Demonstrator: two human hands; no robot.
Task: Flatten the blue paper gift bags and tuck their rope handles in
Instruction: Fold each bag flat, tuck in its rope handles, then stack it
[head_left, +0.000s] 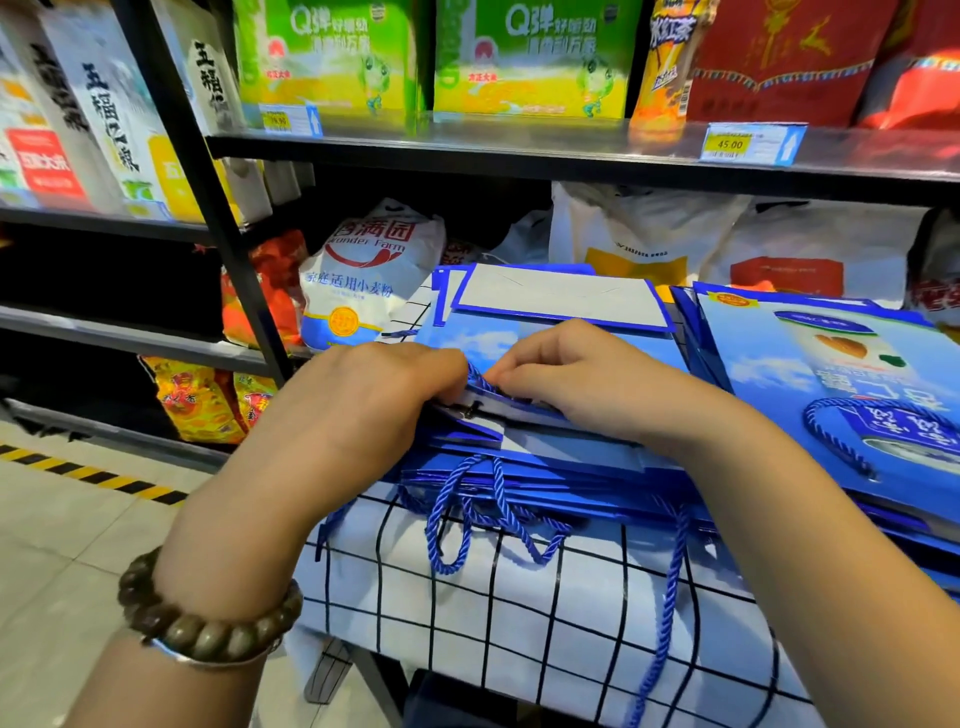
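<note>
A flattened blue paper gift bag tops a stack of the same bags on a checked cloth. At its near open edge a blue rope handle shows between my two hands. My left hand and my right hand both have curled fingers at that mouth edge and pinch the rope and the bag's rim. Rope handles of lower bags hang loose over the front of the cloth. A second pile of blue bags lies to the right, with a rope loop on top.
A black metal shelf runs just above and behind the bags, stocked with green boxes and a price tag. A white flour sack and other sacks sit behind the stack. Tiled floor with yellow-black tape lies at the left.
</note>
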